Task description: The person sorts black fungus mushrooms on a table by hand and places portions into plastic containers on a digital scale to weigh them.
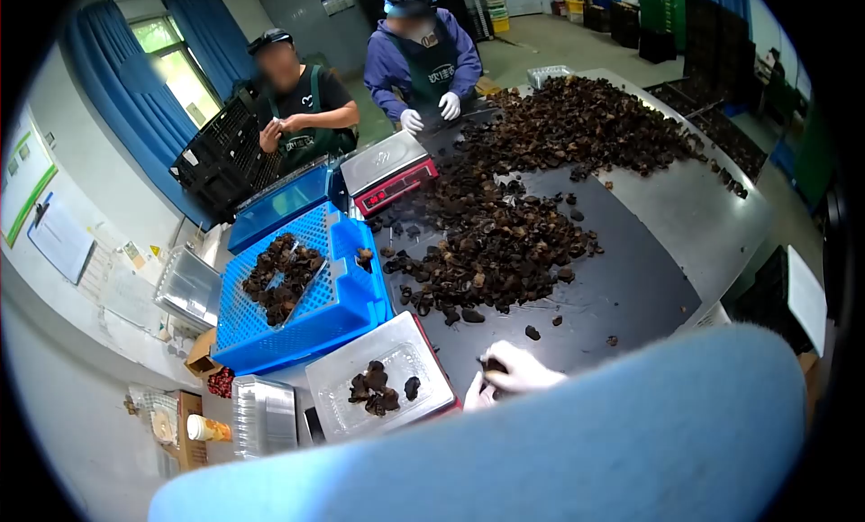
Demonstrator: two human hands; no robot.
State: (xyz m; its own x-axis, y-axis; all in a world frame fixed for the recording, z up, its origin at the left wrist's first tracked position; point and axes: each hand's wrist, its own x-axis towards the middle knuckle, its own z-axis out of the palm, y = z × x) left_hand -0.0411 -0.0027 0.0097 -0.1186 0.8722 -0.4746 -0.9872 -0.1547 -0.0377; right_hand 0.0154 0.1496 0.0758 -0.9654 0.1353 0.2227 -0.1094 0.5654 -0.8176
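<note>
In white gloves, my right hand [524, 369] and my left hand [478, 393] are close together at the table's near edge. A dark piece of wood ear mushroom [493, 366] is held between their closed fingers. Most of my left hand is hidden behind a blurred blue cloth shape [541, 441] across the foreground. Just left of my hands, a clear plastic tray [401, 360] with several mushroom pieces [374, 389] rests on a scale [329, 378]. Beyond my hands spreads a large heap of wood ear mushrooms [505, 252].
A blue crate [360, 292] carries a filled clear tray [284, 279]. Behind it stands a red scale [396, 187]. Stacked clear trays [264, 418] and a paper cup [209, 428] are at the lower left. Two people [423, 63] [302, 108] are across the table.
</note>
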